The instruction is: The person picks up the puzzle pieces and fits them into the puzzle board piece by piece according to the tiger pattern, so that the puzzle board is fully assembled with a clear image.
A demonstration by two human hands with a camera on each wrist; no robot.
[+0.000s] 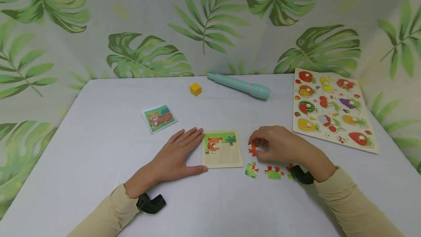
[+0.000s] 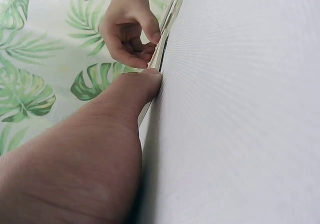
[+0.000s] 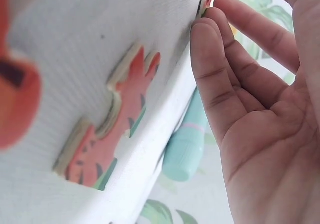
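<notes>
Bracing the board (image 1: 227,159) with the left hand (image 1: 174,161), fingers straight, should limit slip; whether the right hand (image 1: 279,142) pinches the orange piece (image 1: 252,150) is unclear.

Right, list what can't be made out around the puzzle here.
Striped piece at the right hand, head view: the hand covers part; whether it is pinched is unclear.
Rightmost loose piece, head view: partly behind the black wrist device.
Puzzle board, left wrist view: edge-on, so its face is hidden.
Large orange shape, right wrist view: blurred and cut off by the left edge.
</notes>
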